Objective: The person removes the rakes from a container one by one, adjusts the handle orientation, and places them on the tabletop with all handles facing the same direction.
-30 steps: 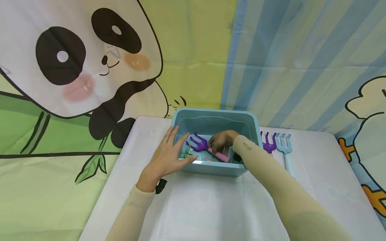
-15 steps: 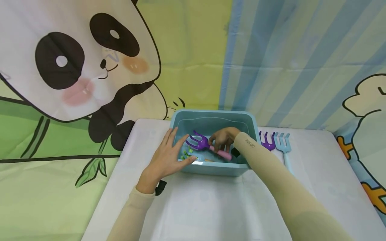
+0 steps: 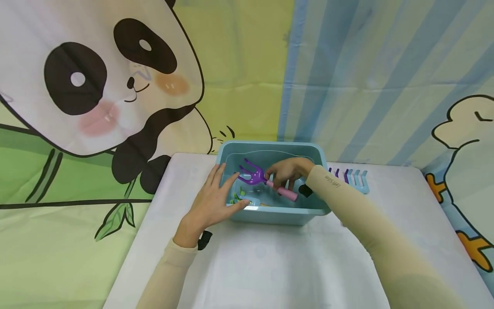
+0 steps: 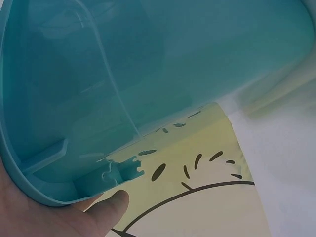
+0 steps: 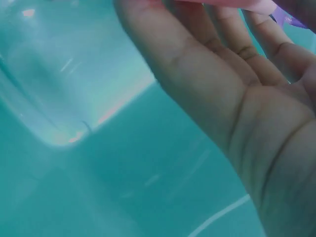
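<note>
Inside the light blue plastic tub (image 3: 270, 218), my right hand (image 3: 287, 170) pinches the pink handle of a toy hand fork (image 3: 253, 176) with purple tines. The tines point to the back left of the tub. In the right wrist view, the fingers (image 5: 197, 79) reach to the pink handle (image 5: 252, 5) at the top edge. My left hand (image 3: 210, 199) lies over the tub's front left corner, fingers spread and straight. In the left wrist view, a fingertip (image 4: 116, 205) shows outside the tub's rim (image 4: 47, 200). Green bits (image 3: 236, 198) and a light blue piece lie near that corner inside.
On the white table (image 3: 266, 262), right of the tub, lie a light blue toy fork (image 3: 362, 185) and a purple one (image 3: 337, 173), partly covered by my right sleeve (image 3: 370, 227). A printed panda cloth (image 3: 239, 64) hangs close behind the tub.
The toy fork has risen a little and shifted toward the back of the tub, with my right hand. My right forearm now covers more of the forks outside. The left hand stays in place.
</note>
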Motion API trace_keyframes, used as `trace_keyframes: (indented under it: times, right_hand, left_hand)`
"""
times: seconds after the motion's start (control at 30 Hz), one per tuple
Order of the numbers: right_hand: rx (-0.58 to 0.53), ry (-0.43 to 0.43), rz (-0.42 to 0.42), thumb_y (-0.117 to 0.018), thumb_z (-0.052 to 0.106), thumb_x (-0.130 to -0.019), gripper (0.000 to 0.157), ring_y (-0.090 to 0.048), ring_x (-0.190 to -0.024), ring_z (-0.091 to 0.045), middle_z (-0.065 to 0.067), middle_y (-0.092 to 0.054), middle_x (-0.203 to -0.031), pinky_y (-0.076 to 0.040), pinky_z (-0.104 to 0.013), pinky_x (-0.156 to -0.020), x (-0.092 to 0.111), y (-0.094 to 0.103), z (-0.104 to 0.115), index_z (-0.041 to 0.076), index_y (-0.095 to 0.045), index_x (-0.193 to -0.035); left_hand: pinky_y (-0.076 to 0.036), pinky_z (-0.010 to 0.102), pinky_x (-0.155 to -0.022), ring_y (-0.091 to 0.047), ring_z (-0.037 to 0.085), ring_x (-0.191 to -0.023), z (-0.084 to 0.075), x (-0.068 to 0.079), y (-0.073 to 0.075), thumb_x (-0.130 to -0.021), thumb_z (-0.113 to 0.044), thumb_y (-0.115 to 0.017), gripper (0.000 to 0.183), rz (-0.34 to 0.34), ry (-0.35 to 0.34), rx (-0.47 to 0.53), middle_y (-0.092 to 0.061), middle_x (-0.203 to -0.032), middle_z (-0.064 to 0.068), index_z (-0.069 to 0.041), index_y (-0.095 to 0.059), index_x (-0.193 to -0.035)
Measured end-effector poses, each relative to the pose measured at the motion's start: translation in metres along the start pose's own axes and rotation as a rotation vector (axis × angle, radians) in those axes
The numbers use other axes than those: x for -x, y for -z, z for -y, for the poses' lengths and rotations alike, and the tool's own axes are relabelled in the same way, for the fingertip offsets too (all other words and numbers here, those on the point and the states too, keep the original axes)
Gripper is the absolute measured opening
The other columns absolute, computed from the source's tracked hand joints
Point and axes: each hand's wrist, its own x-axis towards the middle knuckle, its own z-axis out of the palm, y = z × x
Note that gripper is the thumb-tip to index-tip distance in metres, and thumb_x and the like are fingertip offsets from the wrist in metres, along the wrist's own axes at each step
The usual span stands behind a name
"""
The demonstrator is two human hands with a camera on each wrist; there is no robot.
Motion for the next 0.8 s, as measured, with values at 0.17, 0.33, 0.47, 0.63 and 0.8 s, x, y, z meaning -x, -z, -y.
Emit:
trace_keyframes:
  times: [0.17,0.33,0.47,0.63,0.8]
  right_hand:
    - [-0.039,0.076,-0.006,-0.063,0.006,-0.097,0.054,-0.066,-0.102,-0.034,-0.023,-0.055,-0.125,-0.058,-0.045,-0.077,0.019,0.004,0.002,0.005,-0.039,-0.145]
    - [-0.062,0.141,-0.009,-0.061,0.008,-0.098,0.050,-0.065,-0.105,-0.036,-0.023,-0.056,-0.122,-0.057,-0.043,-0.077,0.042,0.009,0.002,0.006,-0.038,-0.143]
    - [-0.067,0.193,-0.034,-0.059,0.008,-0.100,0.050,-0.065,-0.102,-0.034,-0.028,-0.053,-0.123,-0.057,-0.043,-0.077,0.063,0.011,-0.001,0.004,-0.036,-0.144]
    - [-0.086,0.266,-0.058,-0.057,0.007,-0.101,0.047,-0.065,-0.099,-0.034,-0.029,-0.054,-0.119,-0.056,-0.046,-0.078,0.092,0.012,-0.007,-0.001,-0.034,-0.141]
    - [-0.141,0.296,-0.128,-0.057,0.007,-0.101,0.044,-0.064,-0.098,-0.034,-0.024,-0.054,-0.118,-0.056,-0.045,-0.078,0.120,0.012,-0.019,0.000,-0.034,-0.138]
  left_hand:
    - [-0.030,0.058,-0.111,0.000,0.033,-0.151,-0.001,0.001,0.001,-0.086,-0.084,-0.040,0.092,0.003,0.000,0.010,-0.012,-0.165,0.017,-0.022,-0.040,-0.155]
    - [-0.031,0.058,-0.111,0.000,0.033,-0.151,-0.002,0.001,0.002,-0.086,-0.084,-0.040,0.093,0.007,0.002,0.018,-0.012,-0.164,0.018,-0.022,-0.041,-0.155]
    - [-0.030,0.058,-0.111,0.000,0.033,-0.151,-0.002,0.000,0.002,-0.086,-0.084,-0.040,0.093,0.006,0.003,0.010,-0.012,-0.164,0.017,-0.022,-0.041,-0.155]
    - [-0.029,0.057,-0.112,0.000,0.032,-0.152,-0.001,0.000,0.001,-0.086,-0.084,-0.039,0.093,0.010,0.004,0.002,-0.011,-0.165,0.017,-0.023,-0.040,-0.155]
    - [-0.030,0.058,-0.111,0.000,0.032,-0.152,-0.001,0.001,0.001,-0.086,-0.084,-0.039,0.092,0.012,0.005,0.003,-0.011,-0.165,0.016,-0.024,-0.040,-0.155]
